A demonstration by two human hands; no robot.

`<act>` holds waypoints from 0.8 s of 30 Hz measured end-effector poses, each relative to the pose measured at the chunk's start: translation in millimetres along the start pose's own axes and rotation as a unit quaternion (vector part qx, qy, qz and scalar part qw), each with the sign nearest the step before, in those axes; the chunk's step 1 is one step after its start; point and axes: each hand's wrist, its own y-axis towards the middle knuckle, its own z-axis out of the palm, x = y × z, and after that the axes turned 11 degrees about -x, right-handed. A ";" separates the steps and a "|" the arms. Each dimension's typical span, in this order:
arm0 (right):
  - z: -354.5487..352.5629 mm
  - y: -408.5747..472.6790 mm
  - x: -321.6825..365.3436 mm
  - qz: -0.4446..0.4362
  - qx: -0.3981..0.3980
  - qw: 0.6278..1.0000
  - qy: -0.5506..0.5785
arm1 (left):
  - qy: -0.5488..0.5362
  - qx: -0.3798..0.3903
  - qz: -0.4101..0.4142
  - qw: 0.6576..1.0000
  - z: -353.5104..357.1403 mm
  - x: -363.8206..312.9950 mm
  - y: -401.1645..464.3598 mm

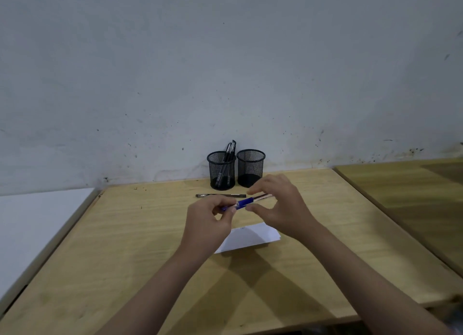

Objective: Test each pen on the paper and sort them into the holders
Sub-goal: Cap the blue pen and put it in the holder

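Our left hand (210,217) pinches the blue pen (244,204) above the paper (253,237); our right hand (278,204) is open around its other end.

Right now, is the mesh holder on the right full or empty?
Empty, as far as shows. Through the right holder only its dark bottom is visible, while the left holder has several pens standing in it.

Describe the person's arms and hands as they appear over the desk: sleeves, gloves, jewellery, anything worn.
Both forearms are bare as far as the bottom edge of the picture, with no sleeves in view. The left hand and the right hand wear no gloves. No rings, watch or wristbands show on the fingers or wrists that the picture shows. No markings or bandages are visible either.
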 end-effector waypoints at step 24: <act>35.7 126.2 -80.5 0.084 -0.218 0.972 0.027 | 0.141 0.017 0.163 0.976 90.6 50.0 137.6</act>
